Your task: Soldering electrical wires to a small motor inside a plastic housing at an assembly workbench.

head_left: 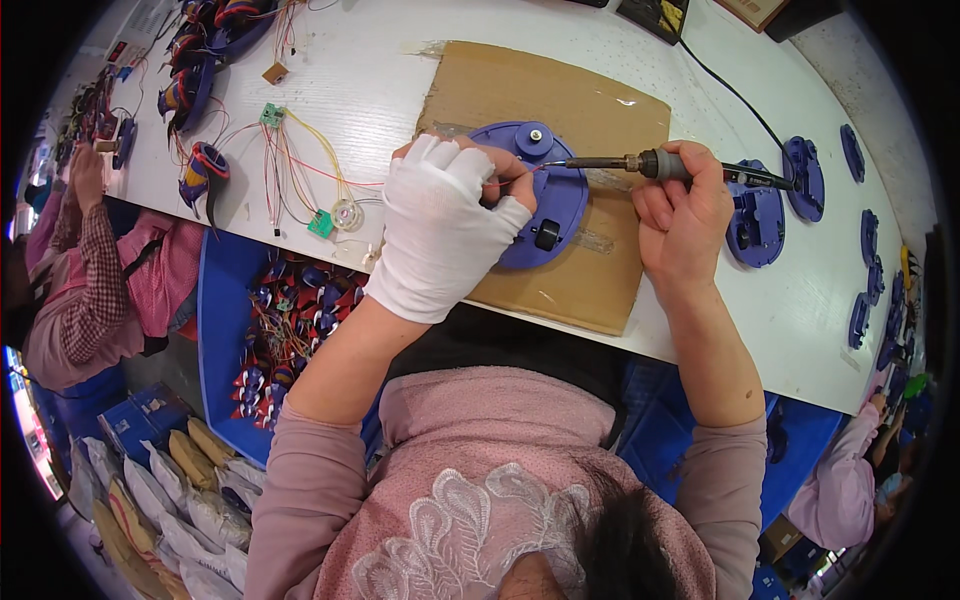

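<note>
My left hand [432, 215], in a white glove with bare fingertips, is closed in a pinch on a thin red wire [330, 175]. The wire's end comes out by the fingertips, over a blue plastic base [562, 205] with a small black wheel. My right hand [685, 215] grips a soldering iron [655, 163] by its handle, and its tip meets the wire area at the base's middle. Part of the base is hidden behind my left hand. Under it lies a sheet of cardboard [600, 290].
Green circuit boards [272, 115] with wires lie to the left, near striped blue parts [203, 172]. More blue bases [757, 225] stand at the right, beneath the iron's cord [730, 85]. Below the table edge is a blue bin [225, 345] of parts. Other people sit at both sides.
</note>
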Tool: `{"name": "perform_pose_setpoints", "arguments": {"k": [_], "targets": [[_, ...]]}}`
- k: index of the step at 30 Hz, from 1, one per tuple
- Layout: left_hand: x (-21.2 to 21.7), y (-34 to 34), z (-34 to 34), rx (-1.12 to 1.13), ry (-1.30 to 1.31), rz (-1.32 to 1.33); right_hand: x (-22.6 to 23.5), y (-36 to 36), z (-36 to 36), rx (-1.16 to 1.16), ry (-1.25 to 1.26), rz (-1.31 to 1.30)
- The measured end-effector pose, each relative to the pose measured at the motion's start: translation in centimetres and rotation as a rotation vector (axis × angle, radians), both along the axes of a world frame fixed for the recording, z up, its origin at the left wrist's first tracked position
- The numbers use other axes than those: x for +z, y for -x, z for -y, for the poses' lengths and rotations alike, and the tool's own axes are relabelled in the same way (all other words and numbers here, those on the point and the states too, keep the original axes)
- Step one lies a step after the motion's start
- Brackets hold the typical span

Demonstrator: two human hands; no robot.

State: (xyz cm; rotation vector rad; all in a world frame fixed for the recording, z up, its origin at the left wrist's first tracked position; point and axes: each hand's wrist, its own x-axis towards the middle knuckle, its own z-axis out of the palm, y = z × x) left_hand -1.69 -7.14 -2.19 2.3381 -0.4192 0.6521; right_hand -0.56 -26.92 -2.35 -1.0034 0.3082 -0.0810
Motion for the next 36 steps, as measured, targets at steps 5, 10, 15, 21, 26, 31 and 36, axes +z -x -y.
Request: {"name": "perform_pose_setpoints", "arguments": {"k": [5,10,15,21,26,31,36], "targets": [[0.0,0.0,0.0,-0.003,-0.008,-0.005,0.0,0.0,0.0,-0.004,0.002,0.002],[0.0,0.0,0.0,-0.004,-0.009,-0.004,-0.1,0.0,0.0,0.011,0.002,0.003],[0.0,0.0,0.1,0.005,-0.01,-0.003,-0.2,-0.1,0.2,-0.004,-0.019,0.008],[0.0,-0.1,0.0,0.01,-0.036,-0.004,-0.6,-0.2,0.7,0.021,-0.063,0.014],[0.0,-0.1,0.0,0.01,-0.045,-0.019,-0.6,-0.3,0.7,0.02,-0.065,0.012],[0.1,0.0,0.0,0.014,-0.061,-0.02,-0.6,-0.3,0.7,0.018,-0.072,0.009],[0.0,0.0,0.0,-0.003,-0.057,-0.048,-0.6,-0.4,1.1,0.015,-0.106,0.002]]}}
